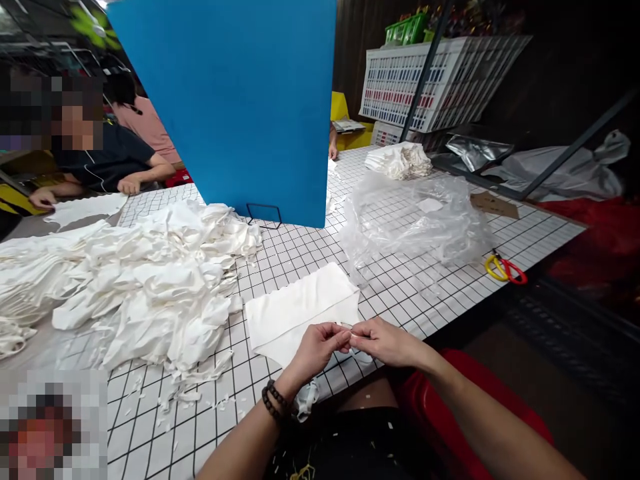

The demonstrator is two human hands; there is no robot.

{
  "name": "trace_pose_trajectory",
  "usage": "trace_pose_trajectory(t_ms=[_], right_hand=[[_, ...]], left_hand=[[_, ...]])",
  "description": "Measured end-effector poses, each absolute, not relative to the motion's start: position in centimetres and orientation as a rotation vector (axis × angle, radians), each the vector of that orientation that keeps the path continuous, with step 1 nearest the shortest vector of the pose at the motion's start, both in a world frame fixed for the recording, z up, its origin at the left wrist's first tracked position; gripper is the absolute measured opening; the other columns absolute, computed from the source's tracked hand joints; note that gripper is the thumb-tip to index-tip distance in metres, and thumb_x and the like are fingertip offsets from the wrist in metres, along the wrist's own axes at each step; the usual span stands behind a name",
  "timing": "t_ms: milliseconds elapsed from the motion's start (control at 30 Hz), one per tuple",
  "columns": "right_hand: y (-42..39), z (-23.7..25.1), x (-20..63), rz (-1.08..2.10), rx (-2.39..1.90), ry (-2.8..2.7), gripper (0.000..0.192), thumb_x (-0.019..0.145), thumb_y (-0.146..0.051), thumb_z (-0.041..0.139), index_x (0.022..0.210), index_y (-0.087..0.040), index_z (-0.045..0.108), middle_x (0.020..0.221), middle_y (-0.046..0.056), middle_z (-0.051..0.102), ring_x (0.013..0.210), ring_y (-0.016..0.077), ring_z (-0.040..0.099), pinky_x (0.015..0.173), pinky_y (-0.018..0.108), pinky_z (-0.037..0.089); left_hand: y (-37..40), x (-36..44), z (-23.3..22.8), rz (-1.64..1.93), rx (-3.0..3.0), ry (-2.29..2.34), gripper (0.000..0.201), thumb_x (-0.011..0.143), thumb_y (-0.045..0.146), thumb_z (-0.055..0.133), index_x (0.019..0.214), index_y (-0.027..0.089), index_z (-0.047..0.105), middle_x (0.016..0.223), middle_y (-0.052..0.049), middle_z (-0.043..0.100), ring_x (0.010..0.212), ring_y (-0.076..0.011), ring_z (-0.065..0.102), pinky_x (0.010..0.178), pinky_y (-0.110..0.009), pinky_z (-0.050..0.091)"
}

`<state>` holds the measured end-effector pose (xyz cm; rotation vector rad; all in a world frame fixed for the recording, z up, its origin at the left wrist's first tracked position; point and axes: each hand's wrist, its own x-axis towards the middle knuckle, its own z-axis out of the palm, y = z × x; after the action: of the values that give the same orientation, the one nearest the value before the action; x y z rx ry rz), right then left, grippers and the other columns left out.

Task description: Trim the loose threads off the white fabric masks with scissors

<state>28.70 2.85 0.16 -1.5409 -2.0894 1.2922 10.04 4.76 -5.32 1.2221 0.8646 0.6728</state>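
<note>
Two white slatted crates [440, 80] lean at the far right, their contents impossible to make out; a green basket [406, 28] sits above them. Left, a big heap of white cloth pieces [135, 280] covers the gridded table [300, 253]. Right of centre lies a crumpled clear plastic bag [415, 220], apparently empty. Near the edge, a flat white cloth [300, 307] lies under the left hand [317, 348] and right hand [385, 341], fingertips pinched together on its near edge. Yellow-and-red scissors [506, 269] rest far right.

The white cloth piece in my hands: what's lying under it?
Under the white cloth piece only the gridded tabletop shows around its edges. Both hands, left hand and right hand, pinch its near edge. Anything beneath its middle is covered and cannot be seen.
</note>
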Motion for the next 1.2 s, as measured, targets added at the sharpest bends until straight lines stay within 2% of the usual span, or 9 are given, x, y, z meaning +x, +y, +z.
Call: trace_pose_trajectory(t_ms=[200,333,400,467,533,633,800,967,1200], right_hand=[[2.2,-1.7,28.3,1.167,-1.659,-1.888,0.02,0.085,-0.04,0.061,0.082,-0.021,0.064,0.069,-0.003,0.06,0.067,0.0147,0.052,0.059,0.023,0.034],[2.7,-3.1,28.0,1.195,-1.627,-1.741,0.019,0.082,-0.036,0.063,0.074,-0.019,0.066,0.066,-0.002,0.062,0.069,0.0152,0.054,0.061,0.024,0.035],[3.8,-4.2,28.0,1.189,-1.667,-1.651,0.018,0.081,-0.035,0.063,0.075,-0.018,0.066,0.071,-0.001,0.064,0.071,0.0156,0.055,0.062,0.024,0.036],[5.3,-5.5,27.8,1.189,-1.719,-1.574,0.017,0.083,-0.032,0.06,0.079,-0.017,0.064,0.074,0.001,0.066,0.07,0.0151,0.056,0.061,0.023,0.038],[7.0,-6.9,27.3,1.218,-1.77,-1.512,0.015,0.085,-0.028,0.058,0.08,-0.015,0.063,0.068,0.001,0.065,0.064,0.0138,0.056,0.058,0.023,0.038],[9.2,-8.4,26.5,1.285,-1.838,-1.474,0.016,0.087,-0.025,0.059,0.076,-0.013,0.062,0.062,-0.001,0.062,0.058,0.012,0.055,0.055,0.023,0.041],[10.9,-9.8,26.1,1.394,-1.924,-1.455,0.022,0.093,-0.034,0.06,0.088,-0.012,0.063,0.081,0.0,0.063,0.065,0.0112,0.06,0.06,0.026,0.051],[11.6,-10.1,26.1,1.523,-1.97,-1.406,0.022,0.094,-0.033,0.059,0.1,-0.012,0.062,0.091,0.003,0.064,0.071,0.0127,0.062,0.062,0.027,0.054],[12.1,-9.2,25.7,1.564,-2.023,-1.351,0.021,0.094,-0.032,0.059,0.102,-0.012,0.061,0.091,0.003,0.064,0.07,0.0121,0.062,0.06,0.026,0.054]], left_hand=[[4.4,9.3,-6.2,0.563,1.435,0.945,0.036,0.088,0.049,0.054,0.082,0.014,0.061,0.069,-0.004,0.066,0.063,-0.0153,0.06,0.062,-0.026,0.049],[5.7,8.8,-6.0,0.502,1.672,1.007,0.037,0.092,0.046,0.048,0.076,0.015,0.062,0.068,-0.003,0.063,0.064,-0.0164,0.059,0.065,-0.028,0.049],[7.1,8.6,-6.2,0.536,1.819,1.083,0.034,0.093,0.042,0.047,0.08,0.015,0.063,0.079,-0.006,0.063,0.08,-0.0202,0.06,0.078,-0.034,0.048],[8.6,8.7,-6.7,0.586,1.961,1.156,0.022,0.091,0.034,0.052,0.096,0.015,0.063,0.1,-0.01,0.061,0.102,-0.0245,0.055,0.094,-0.04,0.042],[10.1,8.9,-7.4,0.596,2.083,1.197,0.025,0.086,0.024,0.058,0.11,0.015,0.06,0.112,-0.011,0.056,0.112,-0.0261,0.049,0.1,-0.042,0.039],[11.8,9.3,-8.4,0.543,2.226,1.214,0.026,0.082,0.013,0.058,0.107,0.015,0.063,0.102,-0.01,0.058,0.103,-0.0252,0.053,0.094,-0.041,0.044],[13.0,9.4,-8.8,0.487,2.358,1.2,0.022,0.082,0.008,0.053,0.09,0.016,0.072,0.09,-0.008,0.06,0.087,-0.0204,0.059,0.08,-0.032,0.049],[13.1,9.2,-8.9,0.51,2.399,1.189,0.024,0.086,0.012,0.053,0.093,0.017,0.075,0.092,-0.008,0.063,0.086,-0.0181,0.06,0.08,-0.028,0.049],[12.9,9.3,-9.0,0.523,2.429,1.188,0.023,0.085,0.011,0.055,0.091,0.017,0.076,0.092,-0.008,0.065,0.088,-0.0181,0.06,0.082,-0.028,0.05]])
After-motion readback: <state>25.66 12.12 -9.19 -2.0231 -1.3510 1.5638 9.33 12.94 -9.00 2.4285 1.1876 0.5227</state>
